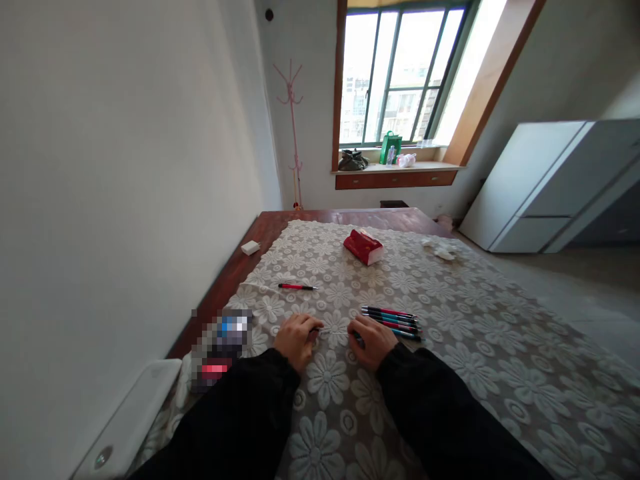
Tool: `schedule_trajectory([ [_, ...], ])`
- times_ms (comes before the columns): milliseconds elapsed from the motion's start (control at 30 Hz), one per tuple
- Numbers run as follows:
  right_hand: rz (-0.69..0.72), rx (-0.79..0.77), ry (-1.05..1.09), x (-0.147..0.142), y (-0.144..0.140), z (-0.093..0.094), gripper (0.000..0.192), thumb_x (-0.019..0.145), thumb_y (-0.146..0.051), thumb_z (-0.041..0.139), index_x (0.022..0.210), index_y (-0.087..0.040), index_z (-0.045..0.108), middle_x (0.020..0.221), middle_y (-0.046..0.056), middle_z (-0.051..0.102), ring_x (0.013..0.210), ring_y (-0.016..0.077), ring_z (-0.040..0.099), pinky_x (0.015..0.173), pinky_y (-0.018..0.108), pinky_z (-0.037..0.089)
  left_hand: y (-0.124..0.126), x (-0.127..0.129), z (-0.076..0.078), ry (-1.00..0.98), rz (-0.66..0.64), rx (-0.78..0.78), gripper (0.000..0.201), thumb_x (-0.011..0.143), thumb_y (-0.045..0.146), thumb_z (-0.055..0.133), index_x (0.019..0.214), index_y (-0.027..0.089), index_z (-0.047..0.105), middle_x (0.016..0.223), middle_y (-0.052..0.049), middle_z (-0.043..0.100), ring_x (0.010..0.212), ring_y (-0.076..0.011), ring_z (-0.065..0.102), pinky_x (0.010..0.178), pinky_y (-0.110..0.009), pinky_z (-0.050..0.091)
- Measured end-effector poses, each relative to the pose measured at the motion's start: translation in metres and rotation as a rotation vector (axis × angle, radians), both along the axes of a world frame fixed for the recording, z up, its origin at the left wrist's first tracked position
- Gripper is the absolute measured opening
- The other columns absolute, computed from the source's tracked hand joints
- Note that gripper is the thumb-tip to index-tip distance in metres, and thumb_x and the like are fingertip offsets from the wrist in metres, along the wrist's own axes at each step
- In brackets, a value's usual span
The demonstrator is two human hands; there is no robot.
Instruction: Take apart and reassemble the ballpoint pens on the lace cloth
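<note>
My left hand [296, 339] is closed, its fingers pinching a small dark piece with a pale tip, which looks like part of a pen. Opposite it, my right hand [373, 340] is closed around another dark piece, mostly hidden by the fingers. A thin pale rod [336, 333], like a pen refill, spans the gap between both hands, just above the tablecloth. Beside my right hand lie several pens [393, 319] in a row, with red, teal and black barrels. Beyond my left hand, a single red and black pen [298, 287] rests on the cloth.
A floral lace tablecloth [327, 380] covers most of the wooden table [330, 216]. Farther back sits a red tissue pack [364, 247], with crumpled white tissue [444, 251] to its right. At left are a small white box [251, 248], a blurred item [220, 350] and a white case [135, 413].
</note>
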State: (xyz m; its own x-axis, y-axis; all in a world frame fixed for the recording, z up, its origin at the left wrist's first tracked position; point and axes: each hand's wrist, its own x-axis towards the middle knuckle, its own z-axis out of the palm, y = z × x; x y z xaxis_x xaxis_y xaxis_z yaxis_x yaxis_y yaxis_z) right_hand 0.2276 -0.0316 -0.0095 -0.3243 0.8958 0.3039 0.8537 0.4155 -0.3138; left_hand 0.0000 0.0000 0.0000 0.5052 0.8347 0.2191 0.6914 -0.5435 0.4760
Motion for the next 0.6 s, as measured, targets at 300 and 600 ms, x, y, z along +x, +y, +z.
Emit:
schedule_trajectory([
  [300, 0.008, -0.032, -0.025, 0.0000, -0.0014, -0.0019, 0.011, 0.087, -0.019, 0.048, 0.084, -0.020, 0.058, 0.087, 0.004, 0.059, 0.085, 0.0176, 0.058, 0.074, 0.027, 0.043, -0.0025, 0.0069, 0.0031, 0.044, -0.019, 0.063, 0.011, 0.087, 0.029, 0.060, 0.092, 0.026, 0.069, 0.106, -0.003, 0.067, 0.103, -0.0236, 0.056, 0.088, -0.039, 0.041],
  [600, 0.013, -0.050, -0.001, 0.0003, -0.0028, -0.0023, 0.011, 0.086, -0.018, 0.047, 0.084, -0.020, 0.058, 0.087, 0.004, 0.060, 0.082, 0.0176, 0.059, 0.072, 0.027, 0.042, -0.0029, 0.0051, 0.0030, -0.034, -0.062, 0.006, 0.008, 0.086, 0.025, 0.060, 0.092, 0.025, 0.066, 0.108, -0.002, 0.067, 0.106, -0.0226, 0.056, 0.091, -0.039, 0.039],
])
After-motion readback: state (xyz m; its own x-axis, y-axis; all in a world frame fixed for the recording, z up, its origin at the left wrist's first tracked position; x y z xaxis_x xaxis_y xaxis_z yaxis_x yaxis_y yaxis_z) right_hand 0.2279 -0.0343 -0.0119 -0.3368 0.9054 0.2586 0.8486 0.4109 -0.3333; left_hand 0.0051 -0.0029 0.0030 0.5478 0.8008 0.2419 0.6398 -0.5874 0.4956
